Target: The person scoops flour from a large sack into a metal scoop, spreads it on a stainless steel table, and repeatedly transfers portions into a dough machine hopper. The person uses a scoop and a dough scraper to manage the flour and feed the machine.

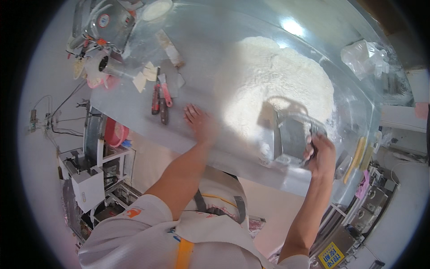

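My right hand (321, 153) is closed round the handle of a wide metal scoop (292, 138). The scoop sits at the near right edge of a broad heap of white flour (291, 74) on the metal worktable (199, 83). Its shadow falls on the flour beside it. My left hand (200, 123) rests on the tabletop near the front edge, fingers stretched out, holding nothing. Just left of it lie a red-handled scraper (165, 92), another red-handled tool (155, 99) and a dark-handled one (164, 112).
Pale flat pieces (145, 76) and a flour-dusted strip (170, 48) lie farther left. A metal machine (109, 22) stands at the far left corner. Clear plastic bags (365, 58) lie at the far right. A red basin (115, 132) is below the table's left edge.
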Action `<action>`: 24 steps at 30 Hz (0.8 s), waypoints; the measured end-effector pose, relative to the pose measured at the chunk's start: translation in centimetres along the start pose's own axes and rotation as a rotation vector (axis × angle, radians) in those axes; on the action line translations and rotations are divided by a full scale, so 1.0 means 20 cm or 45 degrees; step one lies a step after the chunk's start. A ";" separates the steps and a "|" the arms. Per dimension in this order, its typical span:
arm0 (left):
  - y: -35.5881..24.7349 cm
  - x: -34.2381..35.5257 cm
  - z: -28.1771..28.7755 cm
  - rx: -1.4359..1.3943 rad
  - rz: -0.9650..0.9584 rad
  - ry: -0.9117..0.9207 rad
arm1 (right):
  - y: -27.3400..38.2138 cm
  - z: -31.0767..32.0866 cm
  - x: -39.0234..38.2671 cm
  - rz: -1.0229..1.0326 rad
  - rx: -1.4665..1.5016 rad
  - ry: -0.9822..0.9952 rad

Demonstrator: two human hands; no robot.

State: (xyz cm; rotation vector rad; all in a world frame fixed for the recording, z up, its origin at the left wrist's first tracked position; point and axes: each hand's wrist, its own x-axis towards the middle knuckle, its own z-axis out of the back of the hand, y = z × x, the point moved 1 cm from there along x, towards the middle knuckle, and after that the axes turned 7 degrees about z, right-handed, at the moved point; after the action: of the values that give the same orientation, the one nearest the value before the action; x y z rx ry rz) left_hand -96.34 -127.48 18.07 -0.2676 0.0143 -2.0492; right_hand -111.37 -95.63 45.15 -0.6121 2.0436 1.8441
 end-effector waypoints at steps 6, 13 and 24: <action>0.07 0.03 0.03 -0.319 -0.089 0.061 | -0.36 -0.16 -0.37 0.224 0.207 -0.207; 0.17 0.97 -0.01 -0.448 -0.776 -0.016 | -0.85 -0.50 -0.59 0.134 0.075 -0.320; 0.26 1.80 -0.21 -0.290 -1.107 0.252 | -1.35 -1.45 -0.50 0.006 0.286 -0.414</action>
State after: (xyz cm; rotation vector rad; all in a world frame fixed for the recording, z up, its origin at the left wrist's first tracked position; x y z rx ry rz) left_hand -108.84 -161.79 19.95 -0.2299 0.3011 -2.9401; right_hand -87.51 -125.44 30.41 -0.2295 1.9908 1.5652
